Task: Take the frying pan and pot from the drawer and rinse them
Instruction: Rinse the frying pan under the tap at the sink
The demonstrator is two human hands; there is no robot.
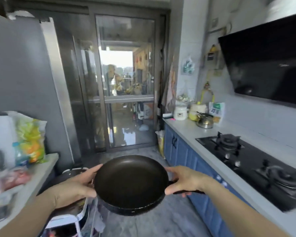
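A black frying pan [130, 183] hangs level in mid-air over the grey floor, its inside empty. My left hand [75, 189] grips its left rim, thumb over the edge. My right hand [184, 182] holds the right side where the dark handle [188, 192] leaves the pan; the handle runs under my palm. Below my left hand the rim of a dark round vessel [72, 171] shows, mostly hidden. No drawer or sink is in view.
A white counter [186, 132] over blue cabinets [178, 151] runs along the right, with a black gas hob [256, 159], a metal kettle [205, 123] and jars. A black range hood [266, 62] hangs above. Cluttered shelf [39, 171] left; glass door [125, 82] ahead.
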